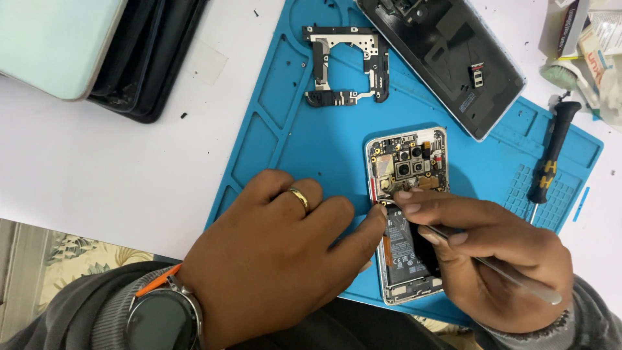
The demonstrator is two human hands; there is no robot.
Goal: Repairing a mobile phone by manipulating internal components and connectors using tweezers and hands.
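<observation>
Pinching a slim metal tool (505,275) between thumb and fingers pressed together, the right hand (492,253) forms the working grip, with the tool's shaft running back toward the lower right and its front end hidden under the fingertips. From that grip the opened phone (407,214) lies directly beneath and slightly to the left, flat on the blue repair mat (311,136). The phone's long axis runs almost straight away from the person, camera end far, battery end near, so the tool crosses it at a slant. The left hand (278,253), wearing 1 ring (299,198), lies palm down on the mat just beside the phone, its thumb tip touching the phone's left edge close to the right fingertips; its grip holds nothing that I can see. Both hands meet at the seam between board and battery, the right being the nearer to it. Farther out on the mat sit a metal shield frame (346,65), the detached back cover (447,55) and a screwdriver (552,152), all well apart from the hands, on the white desk (97,168)
</observation>
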